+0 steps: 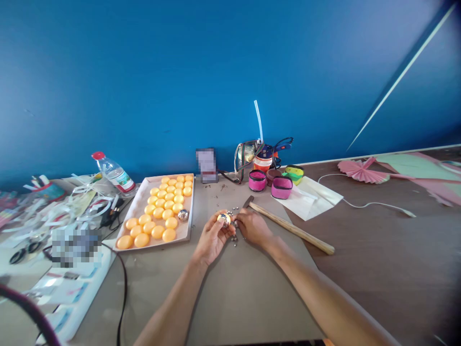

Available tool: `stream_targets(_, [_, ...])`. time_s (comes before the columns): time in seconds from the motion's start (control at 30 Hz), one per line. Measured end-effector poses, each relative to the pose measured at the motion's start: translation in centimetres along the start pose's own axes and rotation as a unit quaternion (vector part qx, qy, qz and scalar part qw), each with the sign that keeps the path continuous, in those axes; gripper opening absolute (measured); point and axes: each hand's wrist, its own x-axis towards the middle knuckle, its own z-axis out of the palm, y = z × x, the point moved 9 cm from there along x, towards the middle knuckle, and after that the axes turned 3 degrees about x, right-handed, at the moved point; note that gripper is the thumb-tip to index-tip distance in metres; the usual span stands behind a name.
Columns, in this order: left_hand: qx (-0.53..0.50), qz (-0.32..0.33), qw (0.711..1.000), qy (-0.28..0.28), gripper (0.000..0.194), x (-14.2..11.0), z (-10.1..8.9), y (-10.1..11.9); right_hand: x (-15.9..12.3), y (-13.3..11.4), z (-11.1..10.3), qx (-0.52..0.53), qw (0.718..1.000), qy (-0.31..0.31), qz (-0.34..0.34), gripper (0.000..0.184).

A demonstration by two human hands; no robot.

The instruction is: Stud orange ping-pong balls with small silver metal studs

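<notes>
My left hand (213,240) is closed round an orange ball (224,219) whose near side is covered in small shiny silver pieces. Close beside it on the right, my right hand (252,225) has its fingers pinched together at the ball's edge; whatever they hold is too small to make out. Small silver beads (235,238) lie scattered on the grey board under and between my hands. A hammer (293,228) with a wooden handle rests just beyond my right hand, its dark head pointing away to the left.
On the left, a shallow tray (189,211) holds several orange balls and one silver-covered ball (183,215). A water bottle (115,174) leans behind it, near scissors (26,251) and clutter. Small pink bowls (258,180), white paper (311,197), a white cable (378,205) and a pink paper fan (363,170) lie right.
</notes>
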Motion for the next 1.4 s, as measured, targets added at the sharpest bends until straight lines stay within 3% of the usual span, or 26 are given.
stream_targets(0.33, [-0.004, -0.004, 1.000, 0.013, 0.027, 0.0, -0.3, -0.2, 0.4, 0.4, 0.6, 0.035, 0.999, 0.016, 0.024, 0.024])
stream_targets(0.53, [-0.015, 0.016, 0.999, 0.029, 0.026, 0.2, -1.2, 0.3, 0.1, 0.3, 0.4, 0.096, 0.995, 0.004, -0.006, 0.020])
stream_targets(0.8, [-0.023, 0.017, 0.998, 0.047, 0.027, 0.3, -1.5, 0.1, 0.0, -0.3, 0.8, 0.037, 0.999, -0.009, -0.001, 0.019])
stream_targets(1.0, [-0.022, 0.014, 0.998, 0.049, 0.027, 0.2, -1.5, 0.3, -0.2, -0.2, 0.4, 0.061, 0.998, 0.018, -0.006, 0.019])
stream_targets(1.2, [-0.022, 0.016, 0.998, 0.051, 0.028, 0.3, -1.5, 0.3, -0.4, -0.5, 0.7, 0.056, 0.998, -0.010, -0.020, 0.027])
stream_targets(1.4, [-0.021, 0.015, 0.999, 0.048, 0.028, 0.3, -1.5, 0.1, -0.1, -0.8, 0.8, 0.032, 0.999, -0.012, -0.013, 0.020])
